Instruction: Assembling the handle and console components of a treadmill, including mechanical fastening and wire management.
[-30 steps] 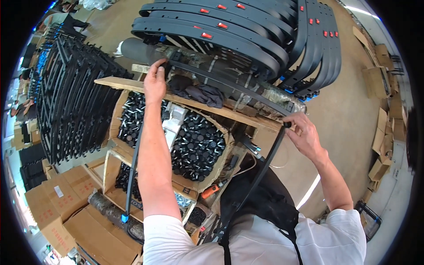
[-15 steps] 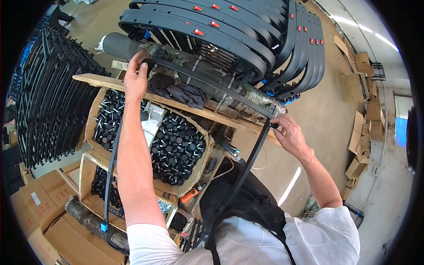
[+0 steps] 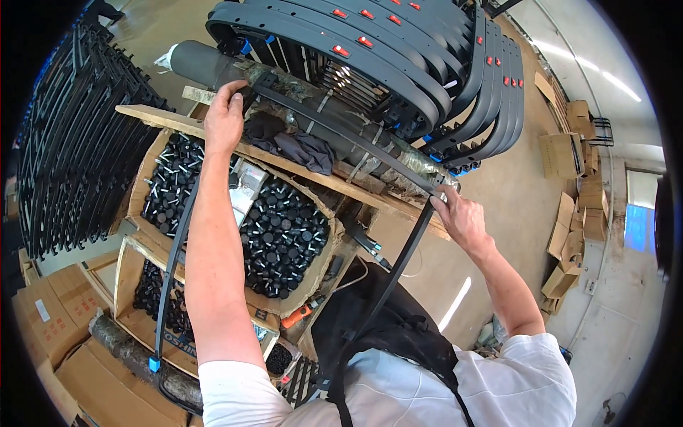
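Note:
A black metal tube frame (image 3: 343, 133) lies across a padded roll (image 3: 203, 64), its two side bars running down toward me. At its far-left corner my left hand (image 3: 225, 122) is closed, fingertips around a black round-headed bolt mostly hidden by them. My right hand (image 3: 461, 219) pinches at the right corner, where the fingers hide the bolt seen there earlier. Below my left forearm, a cardboard box (image 3: 321, 274) holds many black round-headed bolts (image 3: 281, 231) with silver shanks. A dark crumpled cloth (image 3: 302, 151) lies beside the roll.
Stacked dark curved frames (image 3: 416, 78) with red tags stand beyond the roll. Black bent frames (image 3: 78, 142) are piled at left. A wooden plank (image 3: 341, 186) edges the bench. An orange-handled tool (image 3: 295, 316) lies by the box. Cardboard boxes (image 3: 562, 155) line the right wall.
My right fingers have closed further over the right corner, covering the bolt that showed there. My left hand stays at its corner, its thumb shifted. The whole view has moved slightly.

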Tool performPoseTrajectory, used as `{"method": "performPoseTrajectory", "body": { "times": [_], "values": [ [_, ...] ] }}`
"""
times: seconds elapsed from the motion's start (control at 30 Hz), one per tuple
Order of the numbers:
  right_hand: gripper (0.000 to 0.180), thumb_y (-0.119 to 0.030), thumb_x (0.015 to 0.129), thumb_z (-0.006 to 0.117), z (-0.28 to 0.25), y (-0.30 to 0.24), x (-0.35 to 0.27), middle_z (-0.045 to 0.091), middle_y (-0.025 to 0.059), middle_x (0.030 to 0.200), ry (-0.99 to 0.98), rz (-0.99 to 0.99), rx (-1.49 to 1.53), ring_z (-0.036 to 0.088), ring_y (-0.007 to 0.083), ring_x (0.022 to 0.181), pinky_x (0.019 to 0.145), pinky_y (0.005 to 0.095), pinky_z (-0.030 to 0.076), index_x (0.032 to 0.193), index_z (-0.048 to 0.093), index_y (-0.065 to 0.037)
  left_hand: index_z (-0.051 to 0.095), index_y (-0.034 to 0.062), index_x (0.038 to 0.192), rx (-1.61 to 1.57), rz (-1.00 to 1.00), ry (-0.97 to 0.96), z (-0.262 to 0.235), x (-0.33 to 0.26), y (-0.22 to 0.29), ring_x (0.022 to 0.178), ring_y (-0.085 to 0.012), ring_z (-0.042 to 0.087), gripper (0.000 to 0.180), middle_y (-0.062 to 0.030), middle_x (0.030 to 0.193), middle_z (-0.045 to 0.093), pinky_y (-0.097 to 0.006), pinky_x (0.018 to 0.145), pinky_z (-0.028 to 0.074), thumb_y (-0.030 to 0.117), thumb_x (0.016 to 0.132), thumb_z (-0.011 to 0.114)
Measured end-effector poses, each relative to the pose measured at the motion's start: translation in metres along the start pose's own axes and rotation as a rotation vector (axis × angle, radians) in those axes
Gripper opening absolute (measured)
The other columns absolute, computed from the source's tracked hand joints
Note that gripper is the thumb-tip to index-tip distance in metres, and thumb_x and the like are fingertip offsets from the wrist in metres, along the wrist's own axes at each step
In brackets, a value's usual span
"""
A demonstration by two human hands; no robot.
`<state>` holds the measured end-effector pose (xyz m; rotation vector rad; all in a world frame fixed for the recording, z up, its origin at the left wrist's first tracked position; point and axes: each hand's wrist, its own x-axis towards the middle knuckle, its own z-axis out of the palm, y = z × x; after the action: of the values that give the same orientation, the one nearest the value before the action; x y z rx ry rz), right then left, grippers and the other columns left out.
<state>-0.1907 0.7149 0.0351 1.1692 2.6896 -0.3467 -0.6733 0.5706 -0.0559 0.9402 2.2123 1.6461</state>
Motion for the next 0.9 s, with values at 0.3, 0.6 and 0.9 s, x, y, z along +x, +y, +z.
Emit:
{"method": "performPoseTrajectory", "body": {
  "times": [0.3, 0.6, 0.9],
  "values": [
    [0.049, -0.045, 0.105, 0.06, -0.015, -0.003, -0.006, 0.07, 0.0185, 0.071, -0.161, 0.0, 0.005, 0.072, 0.0434, 0.074, 0.071, 0.0521, 0.057, 0.125, 0.054, -0.001, 0.074, 0.0136, 0.124, 0.093, 0.032, 0.04, -0.003, -0.005, 0.002, 0.105, -0.0223, 0.068, 0.024, -0.0093, 0.116, 0.068, -0.035, 0.097, 0.053, 0.021, 0.102, 0.066],
    [0.053, -0.053, 0.095, 0.067, -0.038, -0.024, -0.008, 0.071, 0.0173, 0.073, -0.085, -0.054, -0.258, 0.073, 0.04, 0.073, 0.071, 0.0521, 0.059, 0.092, 0.069, -0.001, 0.075, 0.0169, 0.125, 0.108, -0.005, 0.015, -0.002, -0.002, 0.007, 0.11, -0.0251, 0.07, 0.027, -0.0089, 0.122, 0.074, -0.035, 0.099, 0.052, 0.022, 0.1, 0.068],
    [0.027, -0.026, 0.088, 0.07, -0.037, -0.01, -0.003, 0.075, 0.0158, 0.09, -0.527, -0.109, -0.707, 0.074, 0.0363, 0.088, 0.08, 0.0479, 0.058, 0.103, 0.073, -0.005, 0.075, 0.019, 0.126, 0.216, 0.034, 0.001, 0.002, -0.002, -0.003, 0.114, -0.0271, 0.07, 0.029, -0.0127, 0.124, 0.074, -0.037, 0.099, 0.053, 0.026, 0.098, 0.07]
  ]
}}
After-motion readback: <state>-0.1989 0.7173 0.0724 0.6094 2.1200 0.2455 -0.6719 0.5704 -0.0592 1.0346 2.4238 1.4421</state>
